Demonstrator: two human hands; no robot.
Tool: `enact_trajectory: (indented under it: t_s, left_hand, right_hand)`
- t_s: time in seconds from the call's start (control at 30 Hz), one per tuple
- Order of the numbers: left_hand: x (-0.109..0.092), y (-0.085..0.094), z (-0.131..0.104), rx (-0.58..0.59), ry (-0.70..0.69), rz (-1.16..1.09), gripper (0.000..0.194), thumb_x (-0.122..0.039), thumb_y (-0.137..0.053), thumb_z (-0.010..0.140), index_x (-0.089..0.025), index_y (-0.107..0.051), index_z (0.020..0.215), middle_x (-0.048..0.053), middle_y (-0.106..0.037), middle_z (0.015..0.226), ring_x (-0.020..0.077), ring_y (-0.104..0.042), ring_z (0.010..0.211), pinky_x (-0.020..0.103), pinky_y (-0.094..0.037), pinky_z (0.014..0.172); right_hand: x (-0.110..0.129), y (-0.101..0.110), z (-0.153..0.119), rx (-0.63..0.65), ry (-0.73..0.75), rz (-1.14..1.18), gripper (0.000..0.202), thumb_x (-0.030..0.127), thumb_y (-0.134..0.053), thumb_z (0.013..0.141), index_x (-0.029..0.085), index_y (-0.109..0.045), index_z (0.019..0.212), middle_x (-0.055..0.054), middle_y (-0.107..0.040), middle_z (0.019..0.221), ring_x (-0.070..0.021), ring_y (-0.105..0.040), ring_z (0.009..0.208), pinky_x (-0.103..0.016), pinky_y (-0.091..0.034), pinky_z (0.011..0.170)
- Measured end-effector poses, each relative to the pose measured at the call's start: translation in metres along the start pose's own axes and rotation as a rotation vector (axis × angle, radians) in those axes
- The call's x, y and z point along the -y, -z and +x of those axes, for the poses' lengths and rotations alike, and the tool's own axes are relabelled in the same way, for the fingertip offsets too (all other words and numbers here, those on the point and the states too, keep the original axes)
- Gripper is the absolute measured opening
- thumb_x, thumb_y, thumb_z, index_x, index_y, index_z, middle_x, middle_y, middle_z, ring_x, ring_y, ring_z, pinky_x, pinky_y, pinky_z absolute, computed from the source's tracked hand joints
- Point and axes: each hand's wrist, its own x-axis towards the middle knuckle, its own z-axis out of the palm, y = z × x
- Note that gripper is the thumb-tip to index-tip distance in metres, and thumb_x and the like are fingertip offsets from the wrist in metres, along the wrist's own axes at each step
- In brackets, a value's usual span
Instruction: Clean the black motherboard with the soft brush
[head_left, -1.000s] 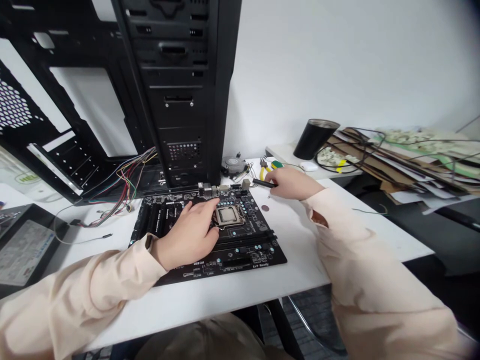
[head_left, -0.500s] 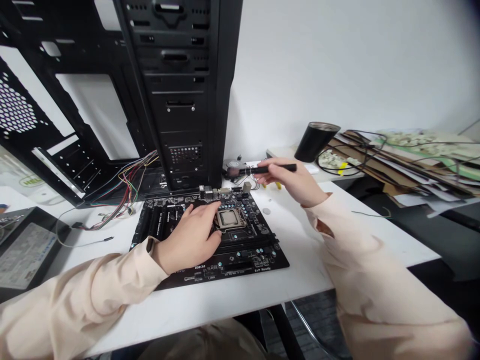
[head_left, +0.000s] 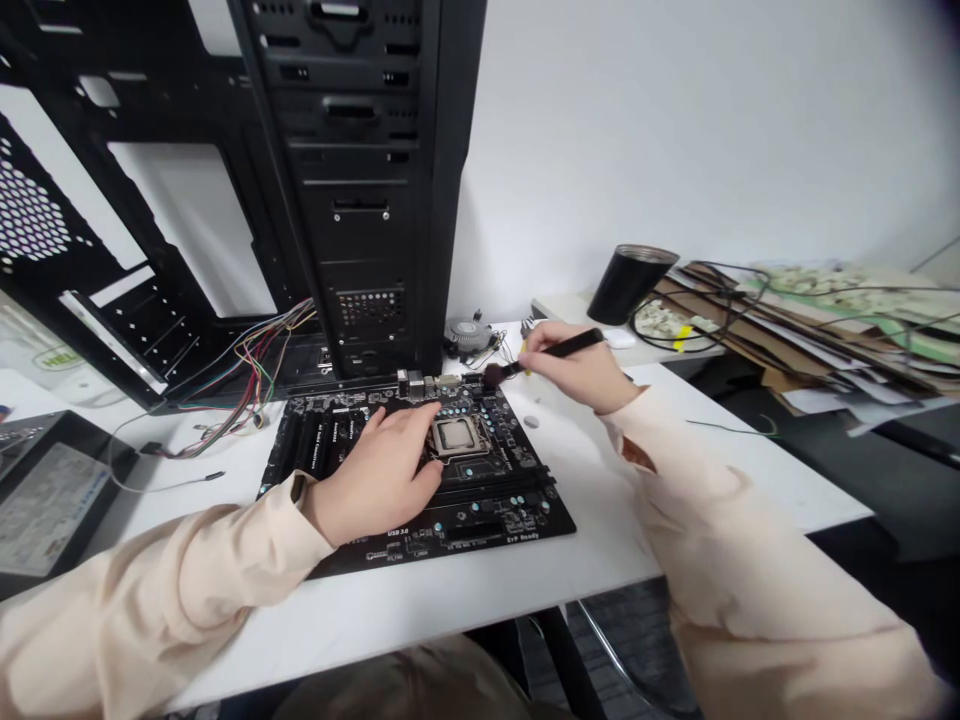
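A black motherboard [head_left: 480, 515] lies flat on the white table, with a square silver processor [head_left: 456, 435] in its socket. My left hand [head_left: 382, 470] rests on the board just left of the processor, fingers stretched out and holding nothing. Between the fingers of my right hand [head_left: 574, 368] is a black-handled brush [head_left: 571, 345], pointing left. Its dark bristles are at the board's far right corner, by the ports; whether they touch I cannot tell.
Behind the board stands a tall black computer case [head_left: 360, 190] with loose coloured wires [head_left: 259, 365]. At left is a power supply unit [head_left: 49, 500]. A cooling fan [head_left: 469, 335], a black cup [head_left: 631, 285] and stacked cardboard [head_left: 739, 330] sit towards the back right.
My right hand has brought the brush down, its bristles going from above the table behind the board to the board's far edge. My left hand stays in place.
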Motion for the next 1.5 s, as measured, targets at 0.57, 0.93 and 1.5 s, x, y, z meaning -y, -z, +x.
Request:
enact_trajectory:
  t_s: [0.57,0.93,1.5]
  left_hand:
    - [-0.001,0.000,0.000,0.000,0.001,0.010,0.056,-0.025,-0.042,0.087,-0.005,-0.033,0.139,0.018,-0.051,0.135,0.0284,-0.043,0.128,0.054,-0.021,0.113]
    - [-0.002,0.001,0.001,-0.002,-0.003,0.008,0.056,-0.025,-0.043,0.086,-0.006,-0.033,0.138,0.018,-0.050,0.135,0.0294,-0.044,0.129,0.055,-0.023,0.112]
    - [-0.001,0.000,0.001,0.005,-0.006,0.001,0.054,-0.026,-0.044,0.087,-0.011,-0.033,0.137,0.017,-0.051,0.135,0.0290,-0.044,0.129,0.055,-0.023,0.112]
  right_hand:
    - [0.004,0.004,-0.001,0.110,-0.043,0.058,0.011,0.020,-0.052,0.053,0.019,-0.046,0.045,0.004,-0.040,0.043,-0.0095,-0.036,0.048,-0.027,-0.027,0.051]
    - [0.003,0.000,-0.002,0.151,-0.048,0.127,0.013,0.025,-0.053,0.055,0.018,-0.047,0.046,0.004,-0.042,0.046,-0.0096,-0.039,0.050,-0.025,-0.029,0.050]
    - [0.001,0.007,0.000,0.159,-0.063,0.184,0.016,0.033,-0.050,0.063,0.018,-0.052,0.056,0.003,-0.047,0.052,-0.0105,-0.042,0.050,-0.027,-0.032,0.050]
